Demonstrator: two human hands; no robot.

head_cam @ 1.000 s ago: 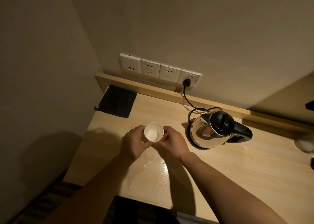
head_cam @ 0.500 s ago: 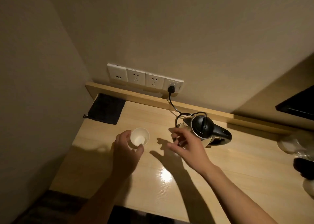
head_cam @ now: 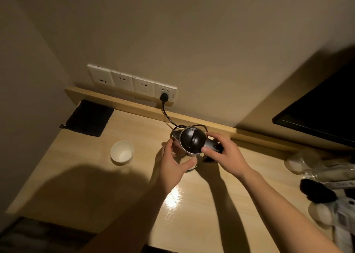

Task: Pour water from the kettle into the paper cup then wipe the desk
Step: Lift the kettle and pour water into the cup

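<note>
A white paper cup (head_cam: 122,152) stands upright and alone on the light wooden desk (head_cam: 86,176), left of centre. The steel kettle with a black lid (head_cam: 192,141) sits near the back ledge, its black cord running to a wall socket. My right hand (head_cam: 221,152) grips the kettle's black handle, thumb near the lid's edge. My left hand (head_cam: 172,164) cups the kettle's body from the left and front. A black cloth (head_cam: 89,118) lies flat at the desk's back left corner.
A row of white wall sockets (head_cam: 132,83) sits above the wooden back ledge (head_cam: 134,108). A dark screen (head_cam: 324,114) hangs at the right. Plastic-wrapped items and a black object (head_cam: 317,192) crowd the desk's right end. A wet sheen (head_cam: 172,197) shows on the desk near me.
Both hands let go of the cup and moved right to the kettle. The right hand closed on the handle and the left came around the body. The view shifted right.
</note>
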